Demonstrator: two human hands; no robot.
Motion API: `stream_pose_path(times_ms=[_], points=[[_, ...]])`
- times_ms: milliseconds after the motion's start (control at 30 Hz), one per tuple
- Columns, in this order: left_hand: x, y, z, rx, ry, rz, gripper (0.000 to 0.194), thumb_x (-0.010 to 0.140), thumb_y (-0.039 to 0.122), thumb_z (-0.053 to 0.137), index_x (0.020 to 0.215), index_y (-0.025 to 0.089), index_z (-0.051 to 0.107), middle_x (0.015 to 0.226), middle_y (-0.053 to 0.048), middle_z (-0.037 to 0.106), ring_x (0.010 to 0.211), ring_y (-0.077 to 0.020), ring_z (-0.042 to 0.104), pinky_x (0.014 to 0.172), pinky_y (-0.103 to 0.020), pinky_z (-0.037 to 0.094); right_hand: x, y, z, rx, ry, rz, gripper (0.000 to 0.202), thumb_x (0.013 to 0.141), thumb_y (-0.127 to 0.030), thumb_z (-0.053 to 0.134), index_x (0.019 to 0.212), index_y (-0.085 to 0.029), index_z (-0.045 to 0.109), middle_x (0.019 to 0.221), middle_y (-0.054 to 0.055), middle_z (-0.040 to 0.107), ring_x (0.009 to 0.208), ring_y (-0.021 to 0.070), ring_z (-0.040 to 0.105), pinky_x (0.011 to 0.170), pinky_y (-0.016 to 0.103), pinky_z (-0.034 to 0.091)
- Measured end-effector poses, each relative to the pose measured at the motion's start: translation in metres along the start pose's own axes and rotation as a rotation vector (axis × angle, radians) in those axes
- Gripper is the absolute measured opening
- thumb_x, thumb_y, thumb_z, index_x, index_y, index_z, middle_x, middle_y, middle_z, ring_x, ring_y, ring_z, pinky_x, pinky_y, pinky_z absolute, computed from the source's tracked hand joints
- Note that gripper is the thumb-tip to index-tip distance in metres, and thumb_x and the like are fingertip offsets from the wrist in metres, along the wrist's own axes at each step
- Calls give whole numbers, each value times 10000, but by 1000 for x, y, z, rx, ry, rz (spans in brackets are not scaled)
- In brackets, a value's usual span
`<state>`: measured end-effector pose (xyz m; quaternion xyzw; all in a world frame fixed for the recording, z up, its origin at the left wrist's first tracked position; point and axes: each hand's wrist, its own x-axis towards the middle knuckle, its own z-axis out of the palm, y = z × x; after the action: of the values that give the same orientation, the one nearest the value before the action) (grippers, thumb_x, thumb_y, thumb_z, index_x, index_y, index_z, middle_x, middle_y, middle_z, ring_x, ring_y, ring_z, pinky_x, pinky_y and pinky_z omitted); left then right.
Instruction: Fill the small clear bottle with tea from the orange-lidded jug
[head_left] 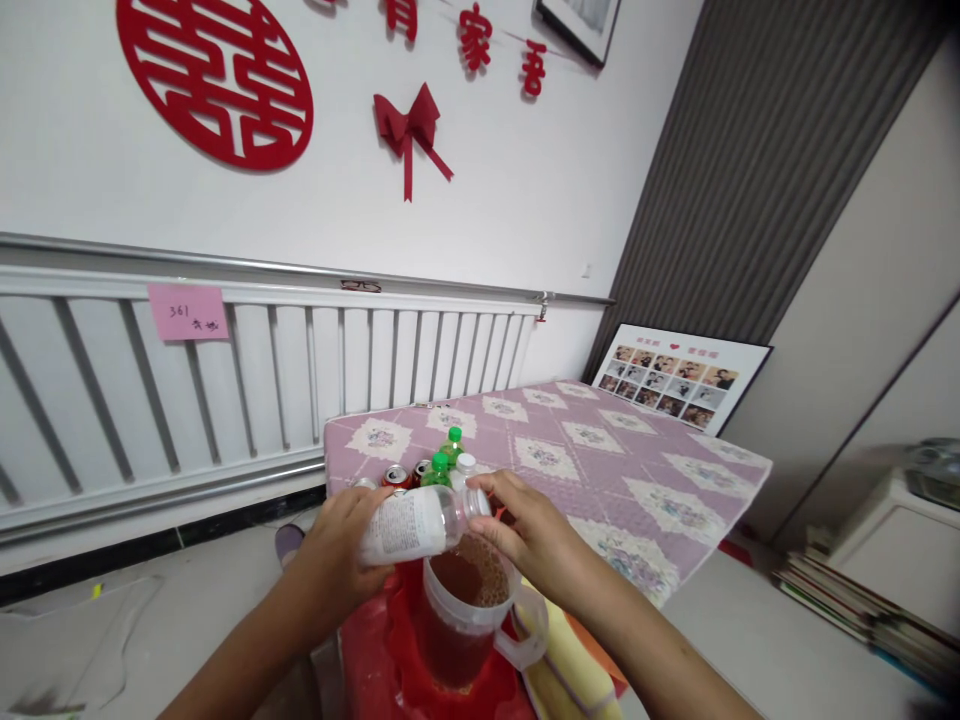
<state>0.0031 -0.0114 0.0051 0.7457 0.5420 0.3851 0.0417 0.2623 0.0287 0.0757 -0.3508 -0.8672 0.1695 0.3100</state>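
Observation:
My left hand is wrapped round a clear plastic bottle with a white label, tilted sideways. The fingers of my right hand pinch the white cap at the bottle's neck. Just below the neck stands a clear plastic pitcher holding brown, foamy liquid, its handle towards the right. The pitcher sits in a red scalloped tray. Behind the held bottle are green-capped bottles, a white-capped bottle and opened cans, partly hidden.
A yellow cloth lies right of the pitcher. Beyond spreads a table with a purple patterned cover, with a photo board at its far right. A white radiator runs along the wall. Books are stacked at the right.

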Motion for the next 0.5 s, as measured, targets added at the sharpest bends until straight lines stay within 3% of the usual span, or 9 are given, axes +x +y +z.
stream_pose_path(times_ms=[200, 367, 500], points=[[-7, -5, 3, 75, 64, -25, 553, 736, 248, 658, 1268, 262, 506, 1236, -84, 600, 1150, -309, 539, 1010, -473, 413, 12, -8, 6, 25, 19, 72, 229, 891, -250, 626, 1120, -262, 614, 1001, 37, 651, 914, 204, 612, 807, 338, 468], [-13, -12, 3, 17, 128, -55, 606, 704, 250, 691, 1271, 265, 479, 1261, -88, 584, 1203, -326, 518, 1068, -526, 360, 15, -19, 14, 138, 59, 111, 309, 889, -243, 598, 1195, -276, 565, 1136, 53, 642, 1010, 215, 607, 871, 380, 482], [-27, -22, 14, -297, 190, -316, 668, 723, 324, 700, 1320, 249, 410, 1320, -105, 555, 1197, -317, 552, 1024, -515, 441, 12, -17, 15, 244, 144, 131, 433, 894, -320, 573, 1314, -282, 472, 1262, 84, 577, 1041, 211, 597, 828, 369, 522]])
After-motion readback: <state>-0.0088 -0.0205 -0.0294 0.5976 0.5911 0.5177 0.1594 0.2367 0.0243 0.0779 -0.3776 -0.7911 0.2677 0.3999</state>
